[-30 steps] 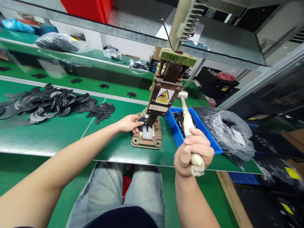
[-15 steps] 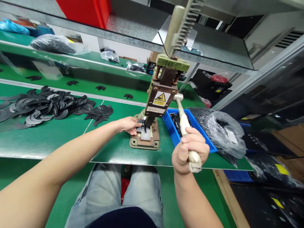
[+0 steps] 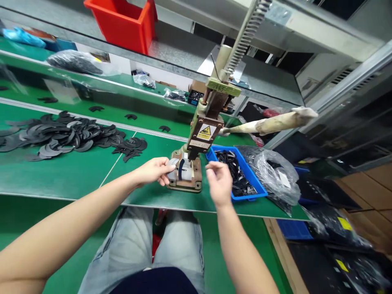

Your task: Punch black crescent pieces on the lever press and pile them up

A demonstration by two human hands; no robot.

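My left hand (image 3: pixel 156 170) is closed in a pinch on the edge of a grey crescent-shaped piece (image 3: pixel 173 163) at the press base (image 3: pixel 196 174). A dark curved strip (image 3: pixel 181 169) shows beside my fingertips on that base. To the right of the base, my right hand (image 3: pixel 219 183) is in the air, slightly blurred, fingers bent and apart with nothing visible in them. Above stands the hand press (image 3: pixel 203 130), bearing a yellow warning label. Its lever handle (image 3: pixel 272 123), wrapped in pale material, points up and to the right, out of my grip.
A heap of dark crescent pieces (image 3: pixel 61 136) lies left on the green table (image 3: pixel 76 175). The blue bin (image 3: pixel 249 175) of small black parts stands right of the press, beside a clear plastic bag (image 3: pixel 280 175). A red bin (image 3: pixel 131 24) sits on the shelf above.
My right hand has let go of the lever handle and moved left and down near the press base. The handle has swung up and right. My left hand has shifted slightly left with the grey piece.
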